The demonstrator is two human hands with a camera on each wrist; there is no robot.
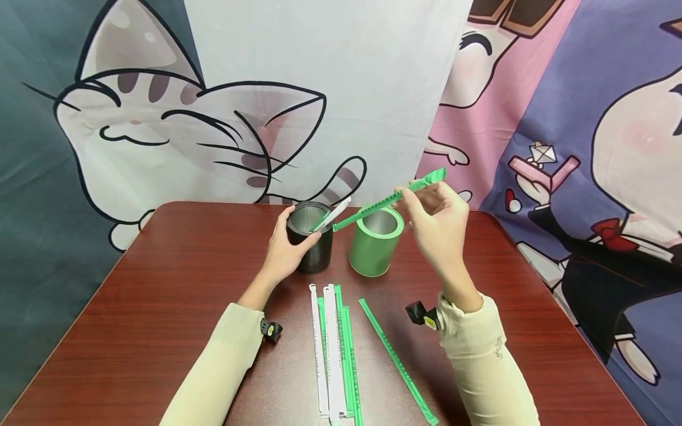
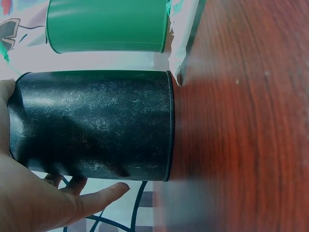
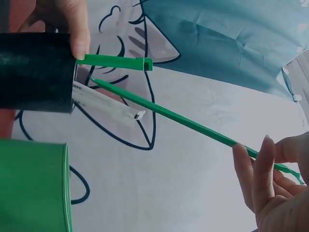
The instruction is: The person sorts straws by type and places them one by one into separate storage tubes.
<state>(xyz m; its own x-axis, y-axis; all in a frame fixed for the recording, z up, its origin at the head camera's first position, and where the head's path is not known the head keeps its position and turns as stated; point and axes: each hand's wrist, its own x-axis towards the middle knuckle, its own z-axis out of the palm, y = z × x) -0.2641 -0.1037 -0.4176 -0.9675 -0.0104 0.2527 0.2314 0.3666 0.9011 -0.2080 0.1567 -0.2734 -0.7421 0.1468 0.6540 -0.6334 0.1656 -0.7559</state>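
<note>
My left hand (image 1: 285, 248) grips a black can (image 1: 315, 254) standing on the table, thumb at the rim. Out of the can lean a white wrapped straw (image 1: 338, 212) and, in the right wrist view, a green wrapped straw (image 3: 116, 61). My right hand (image 1: 439, 222) pinches another green straw (image 1: 380, 205) by its upper part. That straw slants down to the left, its lower tip close to the black can's mouth. Beneath it stands a green can (image 1: 375, 251), just right of the black one.
In front of the cans lies a bundle of white straws (image 1: 334, 355) and green straws (image 1: 348, 355). One single green straw (image 1: 396, 358) lies slanted to their right. A printed cartoon cloth (image 1: 330, 47) hangs behind the brown table (image 1: 176, 296).
</note>
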